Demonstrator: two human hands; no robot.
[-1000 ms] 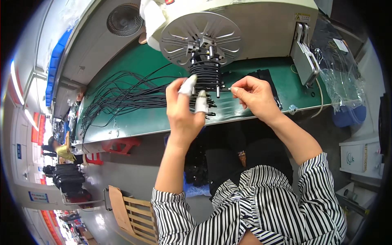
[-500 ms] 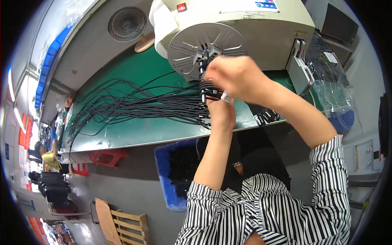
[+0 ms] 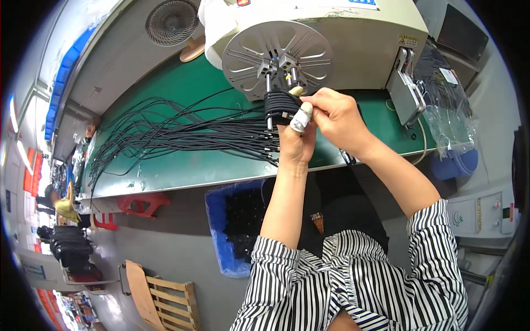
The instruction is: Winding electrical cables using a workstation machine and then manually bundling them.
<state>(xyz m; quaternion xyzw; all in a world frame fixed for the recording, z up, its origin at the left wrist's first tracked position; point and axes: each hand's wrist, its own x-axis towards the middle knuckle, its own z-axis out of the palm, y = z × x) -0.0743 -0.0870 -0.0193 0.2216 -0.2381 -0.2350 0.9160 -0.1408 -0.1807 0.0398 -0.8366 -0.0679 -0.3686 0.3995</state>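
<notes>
A coil of black cable (image 3: 280, 106) is wound around the metal pins of a round slotted disc (image 3: 240, 52) on the front of a cream-coloured machine. My left hand (image 3: 298, 144) is closed around the coil from below, with white wrapping on its thumb and a pale cover on a fingertip. A small metal cable plug shows on the coil beside that thumb. Just right of the coil, my right hand (image 3: 338, 117) is closed in a pinch close to the left fingertips. Whatever it pinches is too small to make out.
Many loose black cables (image 3: 182, 129) lie across the green table (image 3: 149, 179) to the left. A fan (image 3: 172, 23) stands behind them. Below the table edge is a blue bin (image 3: 218, 240) with black pieces in it. The cream machine (image 3: 342, 52) fills the back, with a metal bracket (image 3: 406, 96) at right.
My right hand, blurred over the coil before, has moved down and right and now pinches beside it. The coil and the wrapped left thumb now show plainly. Black items at the table edge are now mostly covered.
</notes>
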